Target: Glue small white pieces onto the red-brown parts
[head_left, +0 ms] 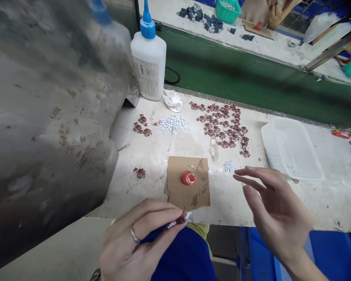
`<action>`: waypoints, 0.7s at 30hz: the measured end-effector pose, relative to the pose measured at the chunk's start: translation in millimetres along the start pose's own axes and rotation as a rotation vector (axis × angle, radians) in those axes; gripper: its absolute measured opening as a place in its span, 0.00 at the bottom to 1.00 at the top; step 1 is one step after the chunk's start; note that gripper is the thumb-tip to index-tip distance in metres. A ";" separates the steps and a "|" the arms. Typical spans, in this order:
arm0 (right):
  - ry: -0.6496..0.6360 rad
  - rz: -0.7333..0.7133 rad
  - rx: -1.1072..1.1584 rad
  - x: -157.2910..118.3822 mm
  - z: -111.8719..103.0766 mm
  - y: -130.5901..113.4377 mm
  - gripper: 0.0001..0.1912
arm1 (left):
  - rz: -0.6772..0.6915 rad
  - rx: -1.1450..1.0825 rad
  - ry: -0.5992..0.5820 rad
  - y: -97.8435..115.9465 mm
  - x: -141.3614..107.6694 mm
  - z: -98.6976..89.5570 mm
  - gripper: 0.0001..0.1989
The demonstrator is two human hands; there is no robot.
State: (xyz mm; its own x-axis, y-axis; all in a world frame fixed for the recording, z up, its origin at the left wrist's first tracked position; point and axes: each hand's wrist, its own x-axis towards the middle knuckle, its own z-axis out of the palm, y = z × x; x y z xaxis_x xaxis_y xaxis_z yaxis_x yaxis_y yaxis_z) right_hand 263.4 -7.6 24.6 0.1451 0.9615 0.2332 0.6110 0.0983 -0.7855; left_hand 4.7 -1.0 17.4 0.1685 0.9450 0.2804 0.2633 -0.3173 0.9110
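Between the thumb and fingers of my left hand (143, 238) is a small dark red-brown figurine piece (179, 219), with a tiny white part showing at its tip. My right hand (277, 210) hovers at the right with fingers apart and nothing visible in them. Just beyond its fingertips lies a small pile of pale tiny parts (229, 166). A small red cap of glossy liquid (188, 178) stands on a cardboard square (175, 191) in front of me. One more red-brown piece (140, 172) lies left of the cardboard.
Many red-brown pieces (222, 124) are spread at the back, with a larger pale heap (174, 124) to their left. A white bottle with blue nozzle (149, 64) and crumpled tissue (173, 100) stand behind. A translucent tray (298, 152) lies right; a metal housing (52, 101) blocks the left.
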 end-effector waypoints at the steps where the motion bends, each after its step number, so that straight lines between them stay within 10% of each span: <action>1: 0.036 0.040 -0.019 -2.0 -0.1 12.9 0.14 | 0.008 0.001 -0.012 0.2 -0.4 -1.5 0.14; 9: 0.023 0.068 -0.140 -37.4 2.3 90.4 0.11 | 0.077 0.141 0.000 -2.1 -0.3 -4.9 0.14; 21: 0.022 0.123 -0.124 -41.3 4.4 102.0 0.08 | -0.099 0.719 -0.037 -82.3 49.1 -16.7 0.09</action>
State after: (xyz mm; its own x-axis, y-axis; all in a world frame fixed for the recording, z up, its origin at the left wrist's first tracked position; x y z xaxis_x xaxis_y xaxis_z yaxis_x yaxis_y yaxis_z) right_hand 316.3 -36.2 -67.7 0.2411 0.9583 0.1533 0.6784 -0.0534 -0.7328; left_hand -24.5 72.8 -38.7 0.1400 0.9728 0.1846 0.8362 -0.2160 0.5041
